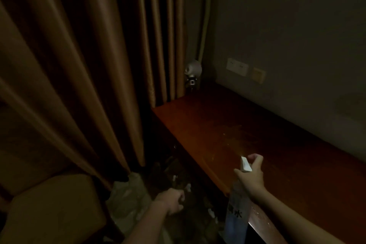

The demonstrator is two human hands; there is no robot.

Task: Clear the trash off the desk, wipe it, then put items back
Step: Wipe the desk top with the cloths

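Note:
A long reddish wooden desk [227, 125] runs along the right wall in a dim room. My right hand [252, 176] grips a spray bottle [236, 218] with a white nozzle, held over the desk's near edge and pointed along the top. A faint mist and small droplets show on the wood ahead of the nozzle. My left hand [172, 199] hangs curled in a loose fist beside the desk, above the floor; whether it holds anything I cannot tell. A pale plastic bag [128, 198] of trash sits on the floor to its left.
Heavy brown curtains [79, 65] fill the left side. A small round white device on a stand [192, 73] sits at the desk's far corner. Wall sockets [237, 66] are above the desk. A tan chair [53, 210] stands at lower left. Scraps lie on the dark floor.

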